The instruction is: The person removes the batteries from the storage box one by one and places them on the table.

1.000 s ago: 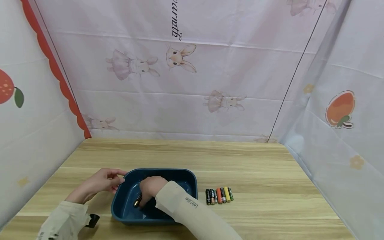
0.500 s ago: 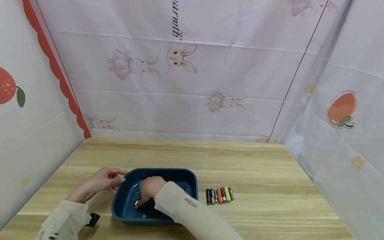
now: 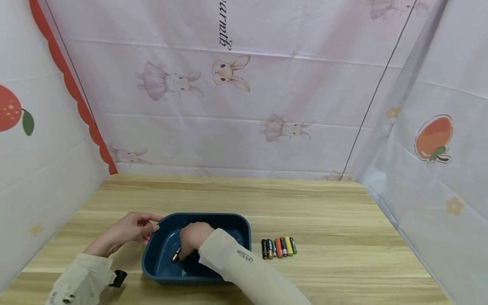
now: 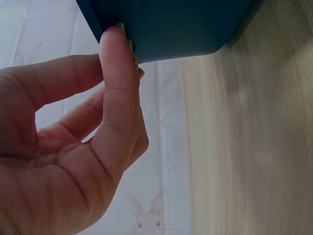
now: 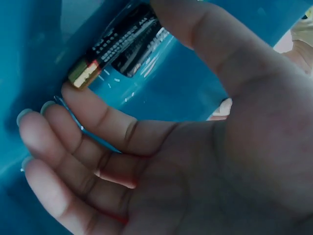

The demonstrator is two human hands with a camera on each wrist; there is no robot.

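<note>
A dark blue rectangular box (image 3: 196, 277) sits on the table. My right hand (image 3: 195, 237) reaches down inside it. Thumb and index finger pinch a black battery with a gold end (image 5: 120, 44), marked AAA, between them near the box floor; the other fingers stay half bent below. A second black battery shape (image 5: 134, 63) overlaps it from behind. At the box's left far corner, my left hand (image 3: 129, 231) holds the rim and outer wall with thumb and fingertips. Its fingertips (image 4: 117, 44) lie against the blue wall in the left wrist view.
Several batteries (image 3: 279, 248) in black, orange, yellow and green stand side by side in a row right of the box. A black strap end (image 3: 118, 278) sticks out at the left cuff. Printed cloth walls (image 3: 244, 148) enclose the wooden table (image 3: 343, 220).
My right hand has shifted slightly to the right inside the box, and the gold end of the battery shows more than half a second ago. The left hand and the battery row stay put.
</note>
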